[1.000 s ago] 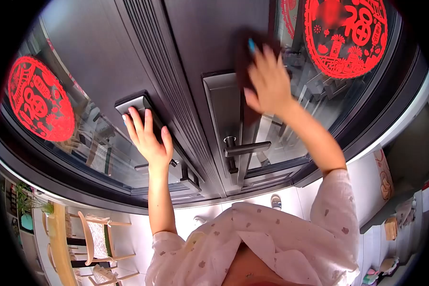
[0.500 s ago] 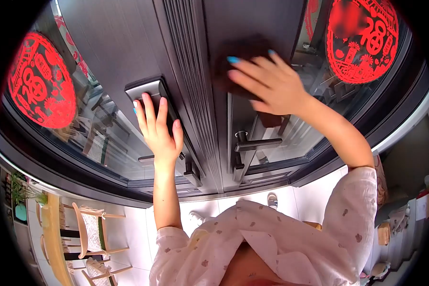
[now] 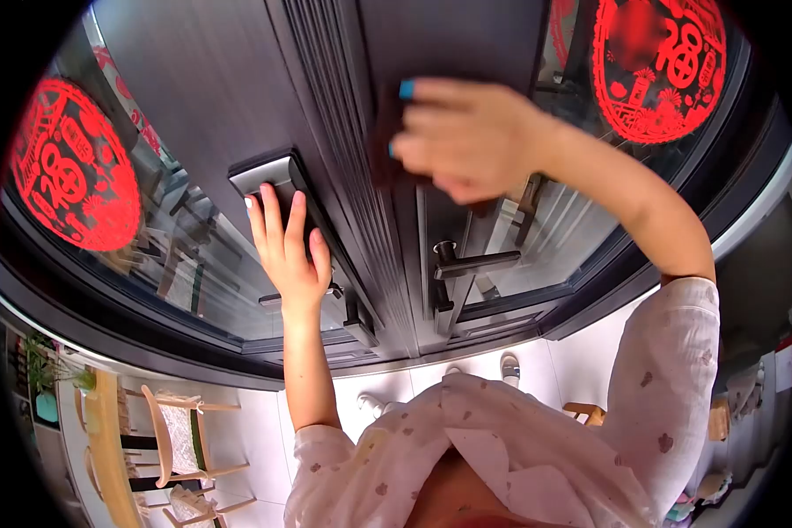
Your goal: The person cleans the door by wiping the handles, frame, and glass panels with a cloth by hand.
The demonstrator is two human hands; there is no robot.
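Observation:
My left hand (image 3: 290,255) lies with stretched fingers on the black and silver door lock panel (image 3: 268,169), not wrapped round it. On the right door leaf, my right hand (image 3: 480,136), blurred by motion, presses a dark brown cloth (image 3: 385,145) against the dark door panel (image 3: 453,40). Most of the cloth is hidden under that hand; its edge shows left of the fingertips. Below the hand, a black lever handle (image 3: 480,264) sticks out from the right leaf. Ridged trim (image 3: 330,79) runs between the two hands.
Red paper decorations hang on the left glass (image 3: 75,167) and the right glass (image 3: 660,70). Behind at lower left stand a wooden chair (image 3: 163,431), a wooden table (image 3: 110,440) and a potted plant (image 3: 40,365). A small wooden stool (image 3: 585,412) is at lower right.
My right hand and the cloth have moved left towards the ridged trim, and the fingers are more bent. My left hand stays on the lock panel. The view has shifted slightly.

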